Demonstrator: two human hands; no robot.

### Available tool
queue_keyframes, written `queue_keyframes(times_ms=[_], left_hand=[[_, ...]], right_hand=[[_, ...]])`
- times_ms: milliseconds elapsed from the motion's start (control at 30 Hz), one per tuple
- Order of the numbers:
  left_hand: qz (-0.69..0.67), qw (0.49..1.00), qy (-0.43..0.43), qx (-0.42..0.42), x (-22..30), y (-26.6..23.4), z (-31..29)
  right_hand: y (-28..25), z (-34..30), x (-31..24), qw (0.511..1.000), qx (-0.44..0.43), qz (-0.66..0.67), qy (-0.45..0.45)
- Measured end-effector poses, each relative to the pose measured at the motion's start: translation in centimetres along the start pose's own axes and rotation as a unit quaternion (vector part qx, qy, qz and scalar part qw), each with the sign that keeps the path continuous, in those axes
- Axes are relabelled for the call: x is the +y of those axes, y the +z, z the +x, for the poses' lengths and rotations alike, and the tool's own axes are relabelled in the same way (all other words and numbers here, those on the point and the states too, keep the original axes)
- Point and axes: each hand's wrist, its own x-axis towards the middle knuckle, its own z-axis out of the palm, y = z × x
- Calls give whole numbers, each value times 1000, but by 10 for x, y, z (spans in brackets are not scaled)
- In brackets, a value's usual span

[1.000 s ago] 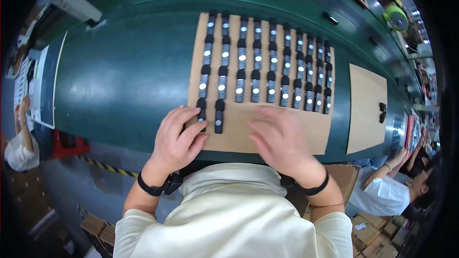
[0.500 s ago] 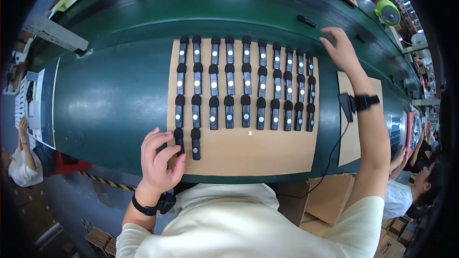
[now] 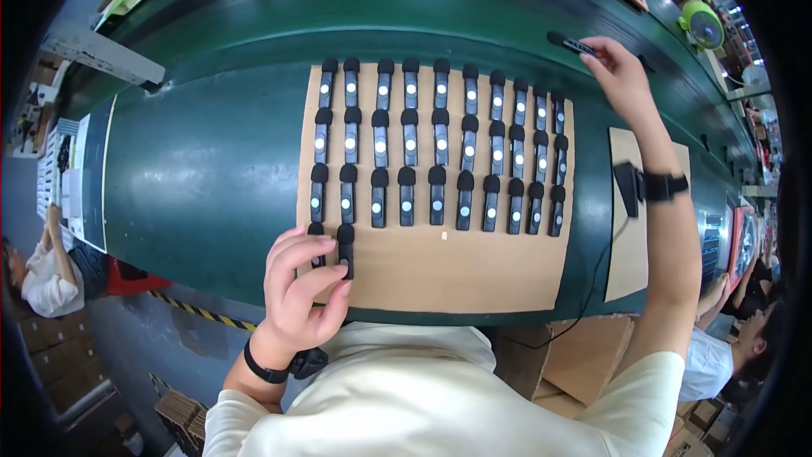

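Green worktop [image 3: 203,144] surrounds a cardboard sheet [image 3: 457,279]. Beyond its far right corner, your right hand [image 3: 622,73] pinches a black microphone [image 3: 571,42], lying nearly crosswise, foam tip leftward, other end finger-hidden. Your left hand [image 3: 296,294], fingers loosely parted, partly covers two nearest microphones [image 3: 346,239].

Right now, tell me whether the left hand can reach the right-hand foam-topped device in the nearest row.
Probably yes: the left hand is at or just beside that foam-topped device, and nothing appears to stand between them.

A mic [image 3: 569,42] is pinched by the right hand [image 3: 622,76]; other mics [image 3: 407,203] are laid in rows on a board [image 3: 465,275], partly covered by the left hand [image 3: 298,294].
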Motion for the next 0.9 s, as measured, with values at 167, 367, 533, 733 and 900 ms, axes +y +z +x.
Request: queue_keyframes(times_ms=[167,367,533,733,900], left_hand=[[-123,992,7,27,8,-1,16],[-273,956,2,-105,27,8,35],[-296,951,-31,-86,33,-1,22],[-293,953,-50,-62,40,-8,11],[-295,953,-50,-55,42,-9,9]], right_hand=[[1,-124,-125,988,-22,116,-97],[42,-204,-192,949,-60,222,-215],[68,-222,-206,932,-15,318,-173],[80,-231,-213,921,-9,355,-161],[80,-234,-217,922,7,343,-178]])
